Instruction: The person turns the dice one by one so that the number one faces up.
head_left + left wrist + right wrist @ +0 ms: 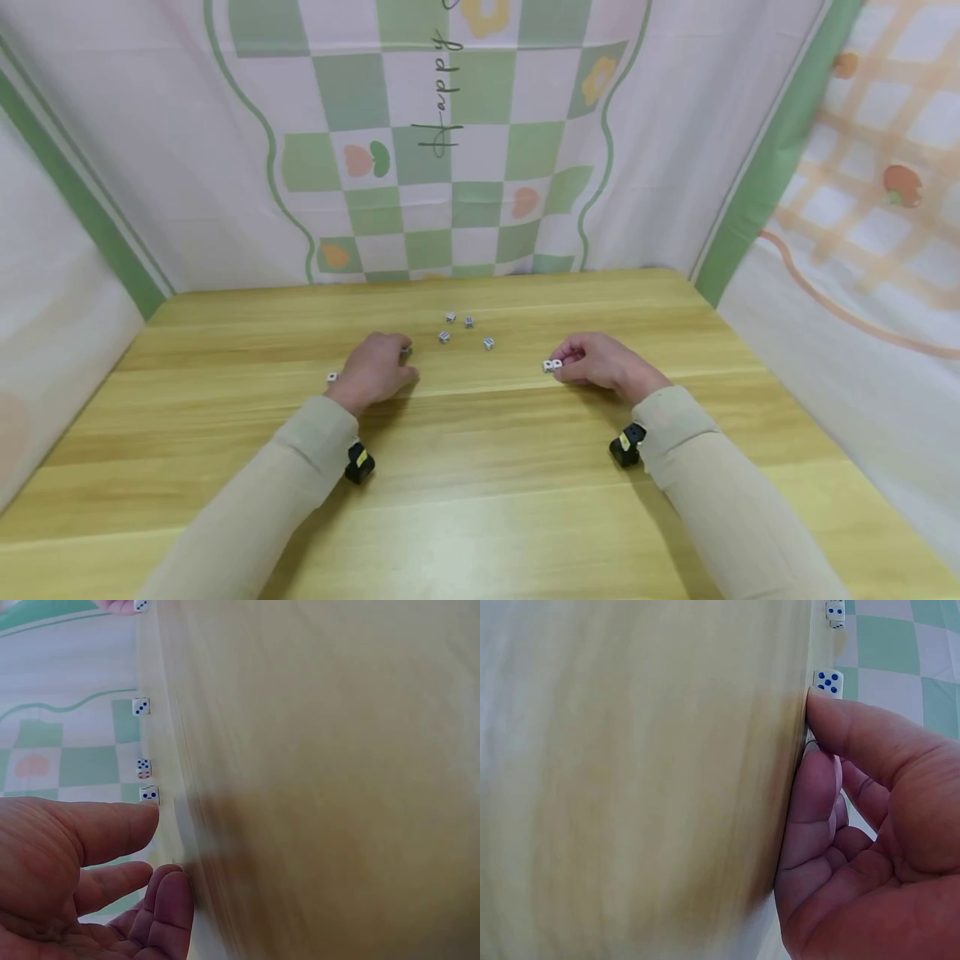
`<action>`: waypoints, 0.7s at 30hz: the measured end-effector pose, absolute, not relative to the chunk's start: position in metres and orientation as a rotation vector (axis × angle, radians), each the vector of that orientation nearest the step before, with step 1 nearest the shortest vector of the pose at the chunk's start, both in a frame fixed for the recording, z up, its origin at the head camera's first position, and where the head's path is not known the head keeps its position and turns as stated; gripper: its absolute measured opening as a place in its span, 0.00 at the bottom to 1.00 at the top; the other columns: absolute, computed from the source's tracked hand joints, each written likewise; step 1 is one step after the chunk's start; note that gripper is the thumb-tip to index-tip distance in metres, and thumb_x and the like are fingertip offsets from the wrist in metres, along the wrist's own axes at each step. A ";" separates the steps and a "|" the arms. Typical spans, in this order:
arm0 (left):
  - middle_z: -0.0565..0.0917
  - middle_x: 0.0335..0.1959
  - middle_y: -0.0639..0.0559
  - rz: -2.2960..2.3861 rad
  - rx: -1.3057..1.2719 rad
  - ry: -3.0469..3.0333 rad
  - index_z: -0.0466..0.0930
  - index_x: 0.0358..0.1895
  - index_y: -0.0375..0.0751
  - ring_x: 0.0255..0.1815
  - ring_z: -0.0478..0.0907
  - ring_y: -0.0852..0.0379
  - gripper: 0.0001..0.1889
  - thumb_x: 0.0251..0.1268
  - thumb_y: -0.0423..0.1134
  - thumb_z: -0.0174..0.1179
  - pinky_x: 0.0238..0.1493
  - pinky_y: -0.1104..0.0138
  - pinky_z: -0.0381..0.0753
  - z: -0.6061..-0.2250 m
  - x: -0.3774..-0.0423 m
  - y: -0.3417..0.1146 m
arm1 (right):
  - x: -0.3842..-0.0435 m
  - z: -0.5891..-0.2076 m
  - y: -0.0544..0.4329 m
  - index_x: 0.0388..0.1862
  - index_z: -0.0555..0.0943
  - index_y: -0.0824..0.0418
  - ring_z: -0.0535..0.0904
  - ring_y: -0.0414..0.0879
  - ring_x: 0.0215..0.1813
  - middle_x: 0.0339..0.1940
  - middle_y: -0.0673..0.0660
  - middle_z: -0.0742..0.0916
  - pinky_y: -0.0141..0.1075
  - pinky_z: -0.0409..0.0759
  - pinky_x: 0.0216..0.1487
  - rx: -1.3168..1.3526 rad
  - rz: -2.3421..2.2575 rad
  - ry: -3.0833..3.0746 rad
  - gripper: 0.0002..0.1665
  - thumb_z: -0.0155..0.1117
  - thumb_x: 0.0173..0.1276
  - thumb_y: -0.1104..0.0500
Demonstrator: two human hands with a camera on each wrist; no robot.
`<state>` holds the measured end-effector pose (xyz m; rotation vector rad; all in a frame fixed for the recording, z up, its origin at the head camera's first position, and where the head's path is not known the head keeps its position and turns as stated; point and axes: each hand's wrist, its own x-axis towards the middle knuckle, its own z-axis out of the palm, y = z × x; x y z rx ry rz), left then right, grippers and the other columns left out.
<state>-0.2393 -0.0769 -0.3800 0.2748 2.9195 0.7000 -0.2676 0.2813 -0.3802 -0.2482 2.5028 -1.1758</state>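
My right hand (600,364) pinches a white die (557,364) low on the wooden table, and a second die (547,366) sits right beside it. In the right wrist view, a die showing five blue dots (828,682) appears just past the thumb tip. My left hand (375,371) reaches over the table with thumb and fingers apart. A die (405,351), partly hidden, lies close under its fingertips. In the left wrist view the fingers (171,915) are slightly bent, with a gap to the thumb. Another die (332,377) lies left of that hand.
Several white dice, among them a die (489,343) and a die (450,317), lie between the hands toward the back of the table (465,500). A checkered cloth (480,200) hangs behind the table, with more cloth at both sides.
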 end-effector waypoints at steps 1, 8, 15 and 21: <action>0.76 0.70 0.33 0.699 0.275 2.920 0.72 0.72 0.32 0.73 0.70 0.34 0.30 0.70 0.41 0.66 0.74 0.44 0.68 -0.380 -0.239 -0.076 | -0.267 -0.380 0.281 0.52 0.82 0.68 0.75 0.44 0.38 0.39 0.55 0.84 0.31 0.76 0.38 -0.244 -1.180 2.502 0.18 0.73 0.67 0.63; 0.79 0.67 0.36 0.721 0.257 2.927 0.75 0.70 0.34 0.71 0.73 0.38 0.27 0.71 0.40 0.65 0.72 0.46 0.72 -0.381 -0.237 -0.075 | -0.266 -0.380 0.281 0.54 0.82 0.69 0.75 0.44 0.38 0.40 0.56 0.84 0.30 0.76 0.37 -0.252 -1.201 2.490 0.19 0.73 0.67 0.63; 0.82 0.61 0.39 0.756 0.281 2.936 0.78 0.66 0.35 0.64 0.78 0.40 0.23 0.71 0.38 0.65 0.68 0.48 0.76 -0.381 -0.234 -0.073 | -0.268 -0.381 0.282 0.53 0.82 0.69 0.75 0.44 0.37 0.39 0.55 0.84 0.31 0.76 0.37 -0.239 -1.202 2.485 0.18 0.73 0.67 0.64; 0.85 0.57 0.42 0.767 0.290 2.940 0.81 0.61 0.36 0.58 0.81 0.45 0.19 0.70 0.36 0.66 0.63 0.52 0.79 -0.380 -0.231 -0.070 | -0.268 -0.381 0.282 0.52 0.82 0.68 0.75 0.44 0.38 0.39 0.55 0.84 0.31 0.76 0.38 -0.220 -1.196 2.481 0.16 0.73 0.67 0.64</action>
